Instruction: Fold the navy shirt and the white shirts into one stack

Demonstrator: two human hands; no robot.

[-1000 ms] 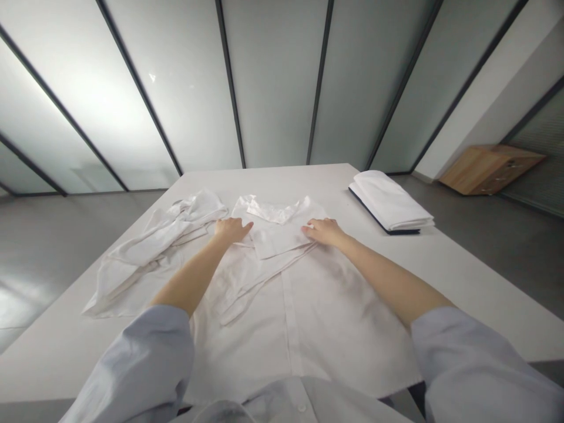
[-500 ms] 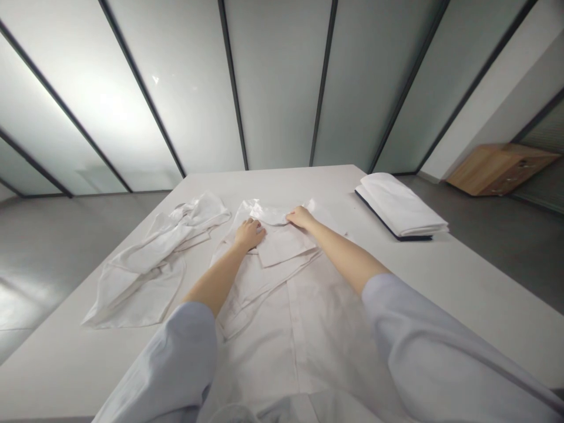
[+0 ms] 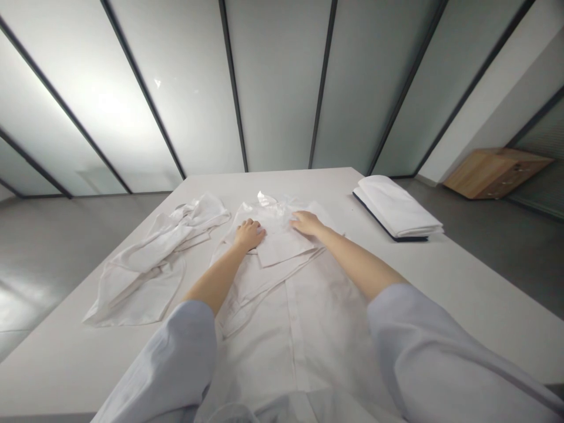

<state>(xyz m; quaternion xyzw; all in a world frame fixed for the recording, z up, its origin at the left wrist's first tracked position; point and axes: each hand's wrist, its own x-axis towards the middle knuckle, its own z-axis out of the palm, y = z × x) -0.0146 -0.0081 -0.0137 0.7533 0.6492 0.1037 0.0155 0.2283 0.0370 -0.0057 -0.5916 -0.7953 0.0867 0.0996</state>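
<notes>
Where the white button-front cotton shirt [image 3: 304, 317] lies lengthwise down the middle of the pale worktop [image 3: 462, 294], sleeves folded across its chest, the left hand [image 3: 249, 234] and right hand [image 3: 307, 223] rest flat and released on those layers just below the rumpled collar [image 3: 268, 202], grasping nothing. Judged step: pressing the folds smooth; any further fold calls for even, pinned layers. Crumpled white garment [image 3: 150, 258] lies left, neat folded white stack [image 3: 396, 207] right, both apart.
</notes>
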